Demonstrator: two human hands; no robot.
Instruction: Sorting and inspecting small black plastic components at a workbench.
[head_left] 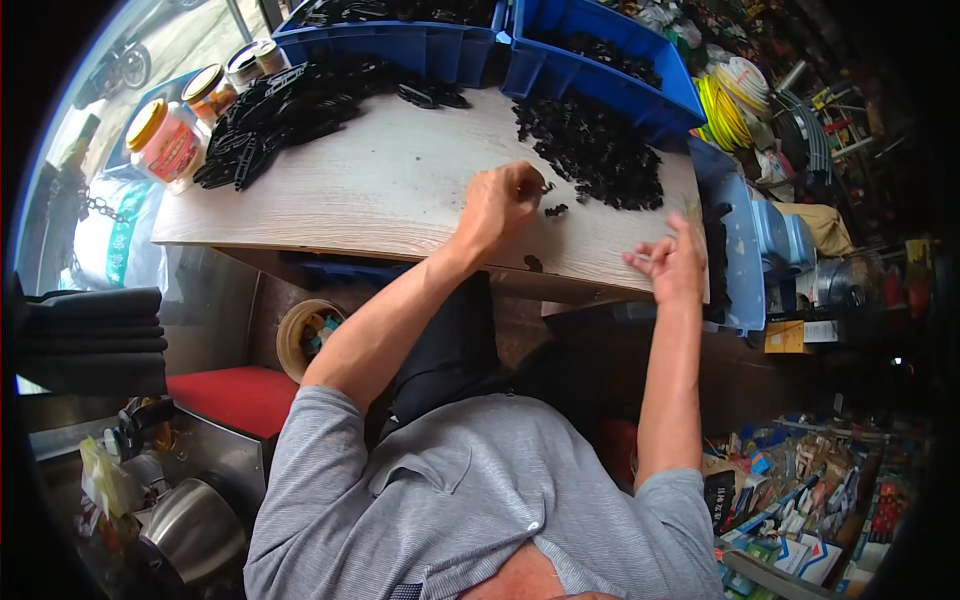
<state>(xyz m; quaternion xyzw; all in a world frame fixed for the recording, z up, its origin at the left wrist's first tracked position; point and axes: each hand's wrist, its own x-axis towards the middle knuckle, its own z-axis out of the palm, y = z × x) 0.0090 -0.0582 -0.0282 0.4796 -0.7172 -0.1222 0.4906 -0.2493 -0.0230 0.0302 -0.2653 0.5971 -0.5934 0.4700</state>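
Note:
My left hand is over the middle of the pale wooden table, its fingers curled in a pinch. A small black part pokes out at its fingertips; its exact kind is too small to tell. Just below it another small black piece lies on the tabletop. Beyond and to the right spreads a heap of small black parts. My right hand hovers by the table's right edge, fingers apart and slightly blurred, with nothing visible in them. A pile of long black plastic pieces covers the far left.
Two blue bins of black parts line the back. Another blue bin stands off the right edge. Jars sit at the left corner. A bucket is under the table front; a yellow cable coil lies beyond the right.

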